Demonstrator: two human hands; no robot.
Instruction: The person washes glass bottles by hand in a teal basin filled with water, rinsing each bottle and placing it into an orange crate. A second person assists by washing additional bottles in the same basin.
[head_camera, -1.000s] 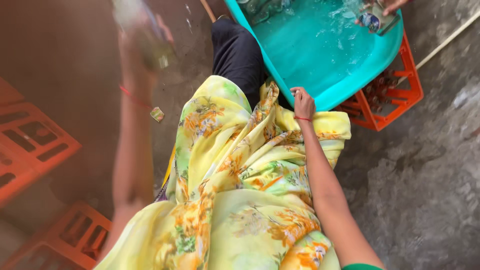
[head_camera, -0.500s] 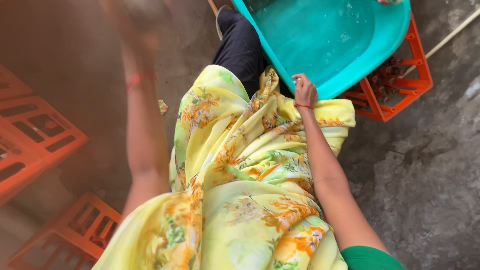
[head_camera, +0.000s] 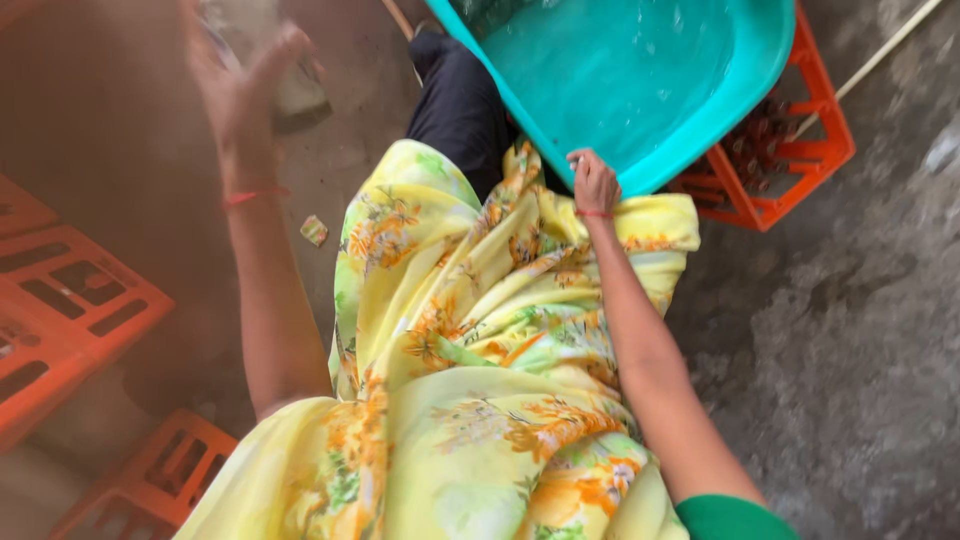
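At the near rim of the wide turquoise plastic basin (head_camera: 640, 90), the right hand (head_camera: 594, 183) is clenched on the edge, fingers hooked over the lip and a thin red thread at the wrist. That hold looks the same as in the two earlier views; the hand has not let go or slid along the rim. The basin itself has drifted a little toward the top of the picture, and water with scattered droplets lies on its inner surface.

The left hand (head_camera: 240, 80) has changed more. A second ago it was raised with a clear glass bottle in it, blurred by motion. Now it is up near the top left, fingers spread and curled around something pale and smeared (head_camera: 290, 80); whether that is the same bottle I cannot tell, though the hand does seem wrapped around an object rather than empty.

Outward from the hands, a yellow flowered cloth (head_camera: 470, 370) covers the lap, with a dark trouser leg (head_camera: 458, 105) showing beyond it. The basin rests on an orange plastic bottle crate (head_camera: 790, 165), more orange crates (head_camera: 70, 300) stand at the left, and the wet grey concrete floor (head_camera: 850, 350) spreads to the right.
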